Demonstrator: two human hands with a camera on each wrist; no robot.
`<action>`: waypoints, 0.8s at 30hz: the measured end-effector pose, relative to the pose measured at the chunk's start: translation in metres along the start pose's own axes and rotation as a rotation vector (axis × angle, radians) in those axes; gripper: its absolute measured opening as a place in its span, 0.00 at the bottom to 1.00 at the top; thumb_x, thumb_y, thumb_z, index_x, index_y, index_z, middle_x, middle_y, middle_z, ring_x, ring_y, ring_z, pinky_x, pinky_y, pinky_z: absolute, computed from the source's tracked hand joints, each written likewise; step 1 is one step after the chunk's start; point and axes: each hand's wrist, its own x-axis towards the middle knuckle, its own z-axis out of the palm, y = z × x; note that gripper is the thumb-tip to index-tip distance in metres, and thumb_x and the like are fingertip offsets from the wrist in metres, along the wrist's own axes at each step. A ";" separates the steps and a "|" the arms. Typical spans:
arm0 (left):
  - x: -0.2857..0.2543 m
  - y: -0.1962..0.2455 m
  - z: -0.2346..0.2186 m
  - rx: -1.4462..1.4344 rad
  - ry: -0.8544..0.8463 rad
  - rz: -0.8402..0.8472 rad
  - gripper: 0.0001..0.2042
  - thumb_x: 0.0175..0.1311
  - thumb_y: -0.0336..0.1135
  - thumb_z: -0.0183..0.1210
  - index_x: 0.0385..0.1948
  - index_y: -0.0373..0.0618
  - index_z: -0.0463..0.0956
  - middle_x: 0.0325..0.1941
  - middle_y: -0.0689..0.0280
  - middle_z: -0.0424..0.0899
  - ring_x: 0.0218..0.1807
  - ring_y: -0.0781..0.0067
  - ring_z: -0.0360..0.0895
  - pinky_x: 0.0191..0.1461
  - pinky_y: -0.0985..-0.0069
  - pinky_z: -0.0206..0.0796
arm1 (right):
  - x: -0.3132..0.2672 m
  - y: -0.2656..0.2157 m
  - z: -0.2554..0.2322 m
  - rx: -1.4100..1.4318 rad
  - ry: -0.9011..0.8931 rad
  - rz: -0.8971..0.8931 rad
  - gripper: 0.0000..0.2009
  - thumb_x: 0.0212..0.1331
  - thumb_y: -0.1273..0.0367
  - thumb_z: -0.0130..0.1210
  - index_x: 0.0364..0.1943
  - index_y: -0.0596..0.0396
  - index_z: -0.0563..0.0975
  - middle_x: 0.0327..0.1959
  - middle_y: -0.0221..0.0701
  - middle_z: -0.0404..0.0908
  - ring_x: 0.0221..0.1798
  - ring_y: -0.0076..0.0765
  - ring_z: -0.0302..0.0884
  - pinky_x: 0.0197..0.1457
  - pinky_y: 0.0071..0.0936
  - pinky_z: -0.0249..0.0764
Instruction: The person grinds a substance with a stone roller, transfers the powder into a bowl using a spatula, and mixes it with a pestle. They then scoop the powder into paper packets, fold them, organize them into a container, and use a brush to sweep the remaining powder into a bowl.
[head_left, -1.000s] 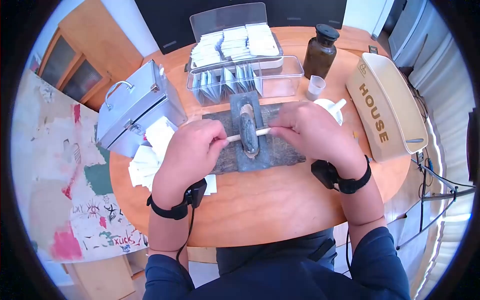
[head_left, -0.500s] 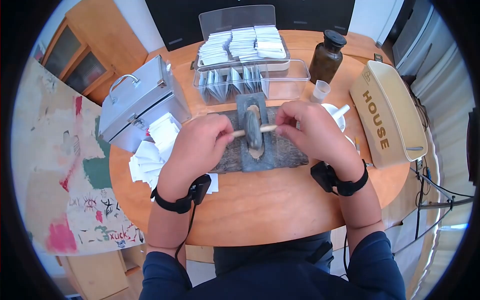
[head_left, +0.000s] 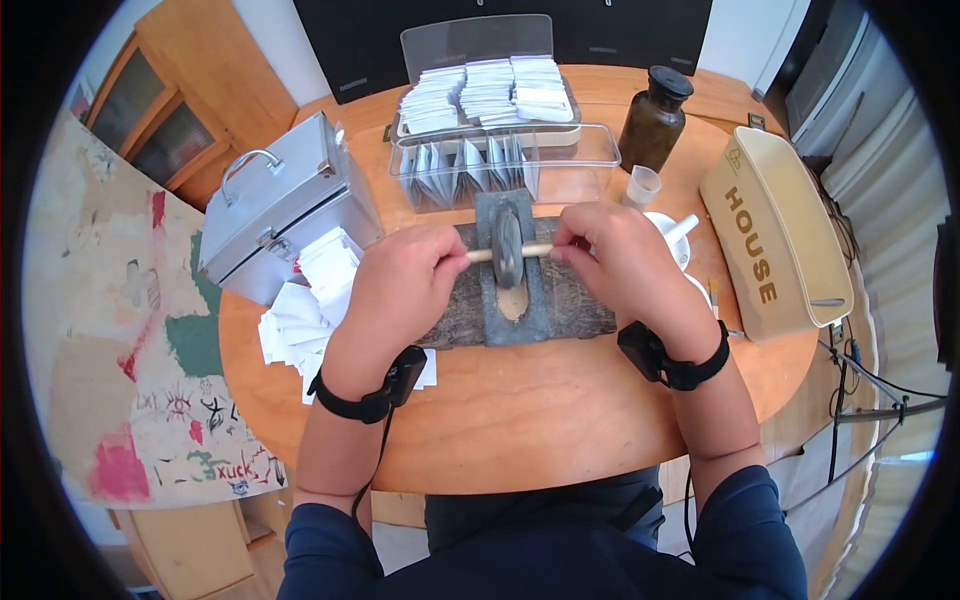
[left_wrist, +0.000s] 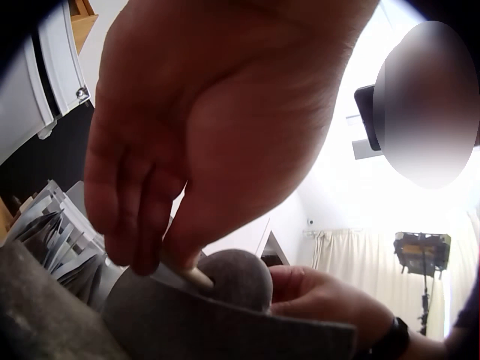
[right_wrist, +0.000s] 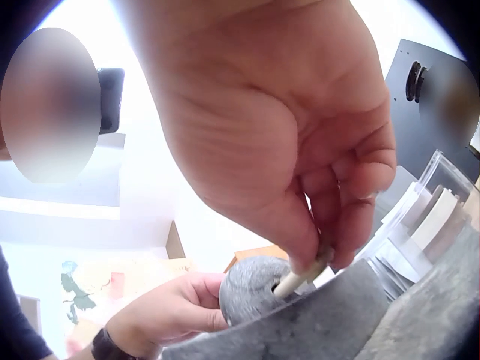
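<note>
A grey stone grinding wheel point(head_left: 508, 255) stands upright in the groove of a long stone trough point(head_left: 536, 322). Pale tan powder point(head_left: 512, 304) shows in the groove at the near side of the wheel. A light wooden rod point(head_left: 537, 250) runs through the wheel's centre as its axle. My left hand point(head_left: 400, 285) pinches the rod's left end between thumb and fingers. On the other side, the right hand point(head_left: 622, 268) pinches its right end. Both wrist views show the rod point(left_wrist: 196, 278) entering the round stone side point(right_wrist: 251, 289).
Under the trough lies a dark rough board point(head_left: 585, 308). White paper packets point(head_left: 300, 310) and a silver case point(head_left: 275, 205) are to the left. Behind stands a clear box point(head_left: 590, 160) with packets. A brown bottle point(head_left: 650, 130), small cup point(head_left: 641, 186) and cream bin point(head_left: 765, 230) stand right.
The wheel has rolled away from the body toward the trough's far end, both hands keeping their pinch on the rod. More powder now shows at the near end. The head view has shifted slightly.
</note>
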 end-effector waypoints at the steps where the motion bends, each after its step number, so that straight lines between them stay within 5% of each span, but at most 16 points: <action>1: -0.001 0.002 -0.007 -0.040 -0.111 -0.035 0.04 0.57 0.28 0.62 0.29 0.38 0.77 0.24 0.58 0.77 0.27 0.60 0.76 0.32 0.69 0.65 | -0.001 -0.003 -0.005 -0.002 0.002 0.003 0.04 0.51 0.75 0.63 0.27 0.59 0.78 0.25 0.39 0.80 0.29 0.45 0.79 0.33 0.35 0.72; 3: -0.002 0.008 -0.021 -0.082 -0.222 -0.064 0.04 0.57 0.28 0.63 0.29 0.38 0.77 0.24 0.58 0.78 0.28 0.59 0.76 0.32 0.69 0.66 | -0.003 -0.012 -0.020 0.023 -0.252 0.052 0.02 0.51 0.74 0.59 0.26 0.56 0.77 0.27 0.39 0.81 0.33 0.51 0.79 0.35 0.43 0.73; 6: -0.001 0.011 -0.025 -0.160 -0.364 -0.052 0.04 0.57 0.28 0.62 0.28 0.38 0.77 0.25 0.58 0.78 0.28 0.58 0.76 0.32 0.69 0.66 | -0.005 -0.013 -0.023 0.062 -0.248 0.001 0.02 0.51 0.74 0.59 0.26 0.55 0.77 0.26 0.39 0.81 0.33 0.52 0.79 0.35 0.44 0.73; 9: -0.001 0.003 -0.006 -0.023 -0.173 -0.012 0.04 0.57 0.27 0.63 0.29 0.38 0.78 0.24 0.59 0.78 0.27 0.60 0.76 0.32 0.71 0.66 | -0.003 0.000 0.001 -0.044 0.020 -0.022 0.05 0.50 0.75 0.63 0.27 0.57 0.77 0.24 0.39 0.79 0.30 0.48 0.79 0.32 0.37 0.72; 12: 0.001 0.000 0.000 0.018 0.015 -0.012 0.03 0.57 0.27 0.63 0.29 0.38 0.79 0.24 0.61 0.79 0.26 0.66 0.76 0.31 0.73 0.65 | -0.001 0.001 0.004 -0.054 0.066 -0.040 0.04 0.50 0.74 0.62 0.27 0.56 0.77 0.23 0.39 0.79 0.29 0.49 0.79 0.32 0.38 0.73; 14: -0.001 0.006 -0.016 -0.122 -0.257 -0.109 0.04 0.58 0.27 0.62 0.30 0.37 0.79 0.24 0.61 0.79 0.26 0.69 0.75 0.31 0.74 0.65 | -0.003 -0.003 -0.009 -0.034 -0.092 0.005 0.03 0.52 0.73 0.60 0.27 0.55 0.77 0.25 0.38 0.80 0.31 0.50 0.79 0.33 0.41 0.73; 15: -0.001 0.008 -0.020 -0.120 -0.261 -0.111 0.04 0.58 0.27 0.62 0.30 0.37 0.79 0.24 0.61 0.79 0.26 0.69 0.75 0.31 0.74 0.65 | -0.004 -0.004 -0.015 -0.015 -0.254 0.045 0.03 0.54 0.72 0.58 0.27 0.54 0.77 0.27 0.37 0.81 0.32 0.51 0.80 0.34 0.44 0.73; 18: -0.001 0.009 -0.025 -0.197 -0.353 -0.080 0.04 0.59 0.27 0.62 0.31 0.37 0.80 0.25 0.61 0.79 0.26 0.70 0.74 0.31 0.74 0.65 | -0.005 -0.004 -0.017 0.043 -0.261 0.077 0.02 0.55 0.72 0.59 0.28 0.53 0.78 0.27 0.38 0.82 0.32 0.51 0.80 0.34 0.44 0.73; 24: 0.001 -0.007 0.003 -0.066 -0.006 -0.109 0.04 0.58 0.27 0.63 0.34 0.37 0.81 0.26 0.63 0.81 0.27 0.73 0.76 0.32 0.76 0.66 | -0.001 0.002 0.007 -0.039 0.069 0.048 0.03 0.53 0.74 0.61 0.28 0.57 0.78 0.24 0.40 0.81 0.30 0.49 0.80 0.34 0.39 0.74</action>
